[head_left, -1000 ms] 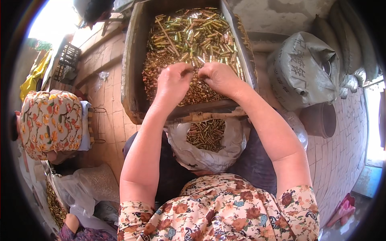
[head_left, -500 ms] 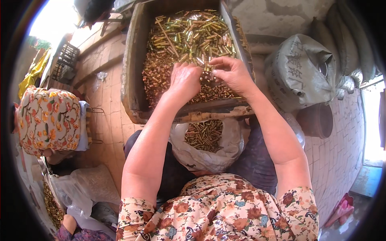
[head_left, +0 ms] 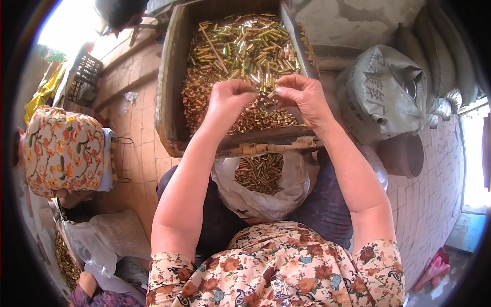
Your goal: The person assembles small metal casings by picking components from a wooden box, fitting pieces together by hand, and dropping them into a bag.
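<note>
Between the thumb and forefinger of our right hand (head_left: 303,97) we pinch a small brass tube (head_left: 272,94), while our left hand (head_left: 228,98) has its fingertips drawn together close beside it, on what we cannot tell. Both hover over loose metal pieces (head_left: 266,121) in a wooden box (head_left: 169,82), with a white sack (head_left: 230,190) of tubes just below its near edge.

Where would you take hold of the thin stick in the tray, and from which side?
Probably mid-length, pinched across its width from above: the thin stick is long, narrow and lies slanting atop metal pieces, which crowd both sides.
</note>
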Demonstrator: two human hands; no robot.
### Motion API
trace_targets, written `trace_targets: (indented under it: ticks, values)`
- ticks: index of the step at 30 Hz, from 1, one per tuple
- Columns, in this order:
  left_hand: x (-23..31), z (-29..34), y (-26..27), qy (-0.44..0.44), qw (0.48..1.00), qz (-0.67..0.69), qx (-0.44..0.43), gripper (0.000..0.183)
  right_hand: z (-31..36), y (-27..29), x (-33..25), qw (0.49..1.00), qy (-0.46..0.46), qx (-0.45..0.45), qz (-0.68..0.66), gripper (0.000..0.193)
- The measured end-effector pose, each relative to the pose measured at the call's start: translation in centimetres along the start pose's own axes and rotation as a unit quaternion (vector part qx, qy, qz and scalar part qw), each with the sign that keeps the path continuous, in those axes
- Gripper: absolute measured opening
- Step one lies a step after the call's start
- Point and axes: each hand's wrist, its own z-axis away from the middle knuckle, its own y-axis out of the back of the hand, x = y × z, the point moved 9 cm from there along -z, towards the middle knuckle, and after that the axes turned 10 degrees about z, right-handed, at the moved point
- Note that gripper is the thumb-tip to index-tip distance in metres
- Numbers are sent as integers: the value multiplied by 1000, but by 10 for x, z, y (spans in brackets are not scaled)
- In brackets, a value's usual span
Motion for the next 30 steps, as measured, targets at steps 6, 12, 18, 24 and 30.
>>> trace_targets:
  ticks: [6,12,18,24,30]
  values:
    - [-4,9,9,17,986,165,18,8,13,-23,-6,996,-16,-51,67,17]
    - [-6,15,16,16,975,223,23,10,17,-31,-15,989,33,-53,134,19]
    - [-5,22,15,4,986,166,17,20,19,-41,-23,984,41,-52,163,18]
    - [2,25,12,-11,996,91,-7,23,18,-43,-24,988,32,-54,141,16]
    - [8,27,7,-36,999,10,-12,21,17,-41,-21,994,15,-46,99,13]
